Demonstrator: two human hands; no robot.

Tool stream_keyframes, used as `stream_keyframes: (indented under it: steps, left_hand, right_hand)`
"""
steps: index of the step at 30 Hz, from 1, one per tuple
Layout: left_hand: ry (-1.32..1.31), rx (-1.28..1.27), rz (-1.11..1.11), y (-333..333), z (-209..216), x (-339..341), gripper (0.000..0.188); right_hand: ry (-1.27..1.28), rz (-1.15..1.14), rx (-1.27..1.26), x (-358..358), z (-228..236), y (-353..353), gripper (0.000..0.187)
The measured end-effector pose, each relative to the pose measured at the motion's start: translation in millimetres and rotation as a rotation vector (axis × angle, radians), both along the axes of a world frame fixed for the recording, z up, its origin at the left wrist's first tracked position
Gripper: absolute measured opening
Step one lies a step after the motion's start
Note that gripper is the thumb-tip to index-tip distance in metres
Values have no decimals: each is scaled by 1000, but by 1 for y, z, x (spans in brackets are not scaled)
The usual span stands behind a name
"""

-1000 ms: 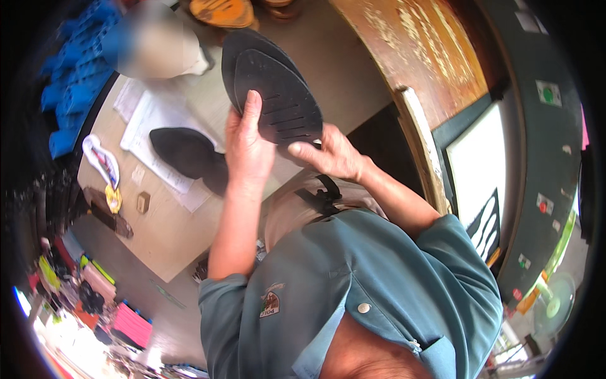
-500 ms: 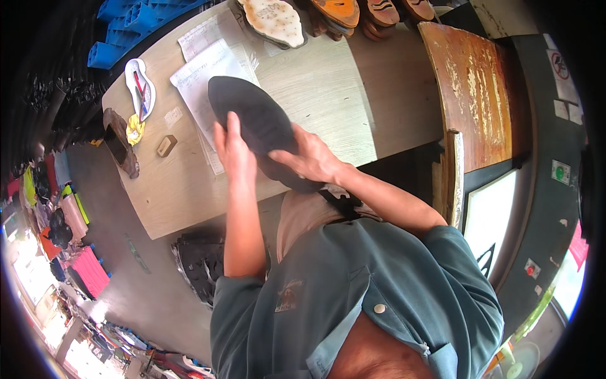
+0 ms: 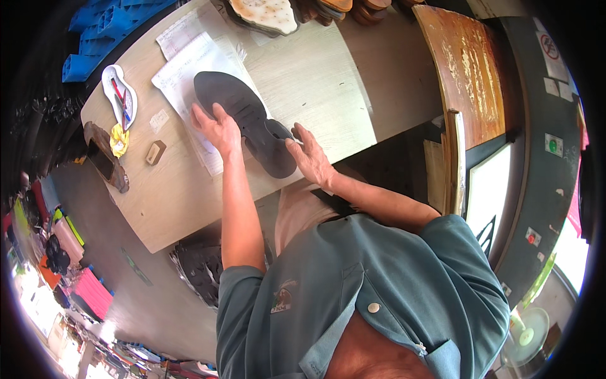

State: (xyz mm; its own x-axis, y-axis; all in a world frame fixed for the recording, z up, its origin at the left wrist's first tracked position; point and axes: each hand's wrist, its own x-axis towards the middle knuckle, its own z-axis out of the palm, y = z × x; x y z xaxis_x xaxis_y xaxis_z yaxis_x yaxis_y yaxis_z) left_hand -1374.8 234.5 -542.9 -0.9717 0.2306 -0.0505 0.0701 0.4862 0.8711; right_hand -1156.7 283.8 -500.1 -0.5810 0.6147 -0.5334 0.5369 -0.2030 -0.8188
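Note:
A black shoe sole [image 3: 240, 110] lies at a slant over the white papers [image 3: 189, 69] and the bare tabletop, its wide end away from me. Slots show in its surface; whether it is one layer or a stack, I cannot tell. My left hand [image 3: 218, 131] is open at its left edge, fingers apart, with the fingertips close to or touching it. On the other side my right hand [image 3: 310, 161] is open too, fingers spread, beside the narrower end. Neither hand is wrapped round the sole.
On the pale table [image 3: 315, 82] at left are a white sole-shaped tray [image 3: 117, 85] with pens, a crumpled yellow item [image 3: 118, 140], a small wooden block [image 3: 155, 153] and a dark phone-like object [image 3: 104, 158]. A worn wooden board [image 3: 470, 76] stands at right.
The sole has come down from my two-handed grip onto the papers and table, shifting slightly left. Both hands have loosened and opened. The view has shifted a little.

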Motion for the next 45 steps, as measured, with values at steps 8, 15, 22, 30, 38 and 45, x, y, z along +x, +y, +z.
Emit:
stream_keyframes:
  steps: [8,15,22,30,38,45]
  left_hand:
    - [-481,463,-35,-27,12,54,80]
    - [-721,713,-66,-46,24,117,75]
    - [-726,459,33,-32,34,117,67]
    - [-524,479,-53,-40,-6,119,68]
    - [169,-132,-295,-90,19,92,58]
    - [217,304,-1008,37,108,227,46]
  right_hand:
    - [97,-57,16,-17,-10,-17,84]
    - [165,-6,-65,-22,-12,-8,91]
    - [53,198,137,-28,-19,-1,91]
    - [195,113,272,-30,-26,3,76]
    - [268,1,97,54,17,18,69]
    - [437,-306,428,213,81,27,49]
